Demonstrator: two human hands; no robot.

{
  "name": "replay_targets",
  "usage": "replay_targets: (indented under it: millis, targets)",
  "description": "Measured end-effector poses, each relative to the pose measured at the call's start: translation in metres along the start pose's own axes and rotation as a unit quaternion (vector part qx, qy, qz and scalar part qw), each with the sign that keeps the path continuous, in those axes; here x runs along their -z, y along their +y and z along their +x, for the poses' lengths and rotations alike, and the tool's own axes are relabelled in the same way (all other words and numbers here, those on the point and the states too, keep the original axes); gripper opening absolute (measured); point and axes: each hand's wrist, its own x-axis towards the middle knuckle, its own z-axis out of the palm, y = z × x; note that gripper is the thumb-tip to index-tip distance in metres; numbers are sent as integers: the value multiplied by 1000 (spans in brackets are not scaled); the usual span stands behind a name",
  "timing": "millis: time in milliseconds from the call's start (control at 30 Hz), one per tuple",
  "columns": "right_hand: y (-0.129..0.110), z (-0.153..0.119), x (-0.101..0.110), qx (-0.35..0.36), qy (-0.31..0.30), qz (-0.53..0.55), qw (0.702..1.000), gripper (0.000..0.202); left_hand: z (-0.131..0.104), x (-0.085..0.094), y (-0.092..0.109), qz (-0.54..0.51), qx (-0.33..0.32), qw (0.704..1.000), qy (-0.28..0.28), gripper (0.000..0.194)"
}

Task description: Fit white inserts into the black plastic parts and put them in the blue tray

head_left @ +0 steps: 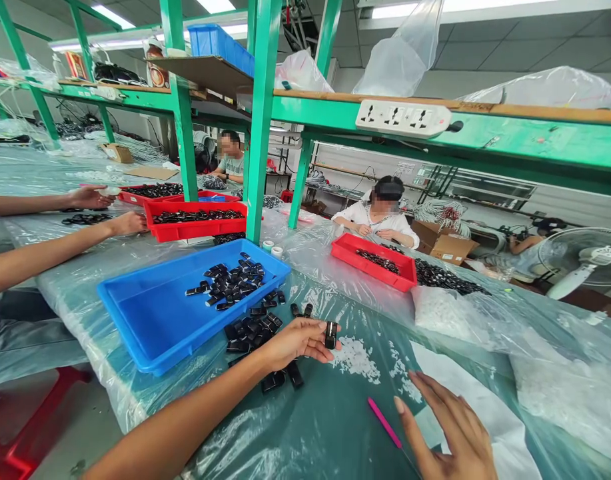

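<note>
Between the thumb and fingers of my left hand (305, 340) is a small black glossy part (331, 335), held above the table. My right hand (448, 427) is spread open at the lower right, beside a pink-handled tool (384, 423) that lies on the plastic-covered table. Small white pieces (358, 360) are scattered between the two hands. A pile of black parts (252, 331) lies just behind my left wrist. More black parts sit in the right portion of a blue tray (150, 313).
Red trays (198, 230) (375, 272) of black parts stand farther back. Green shelf posts (260, 133) rise behind the blue tray. Another person's arms (50, 257) reach in from the left. Bags of white pieces (450, 319) lie right. Two people sit across, with a fan (585, 263) at far right.
</note>
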Motion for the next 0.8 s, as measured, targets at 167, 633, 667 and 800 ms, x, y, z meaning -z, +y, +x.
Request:
replay_targets:
  millis: [167,633,667,800]
  targets:
    - [1,0,-1,-10,10,-17,1000,40,-1,-1,-2,-15,7,1000,-17,41]
    - [55,0,16,-358,-265,-24,895,78,1,-10,-14,8,43,999,12,43]
    - [60,-1,16,-381,-287,4,879,75,0,-11,-15,14,45,999,6,40]
    - [57,-1,12,-428,-298,58,851,50,-1,-16,-22,44,49,997,-27,35]
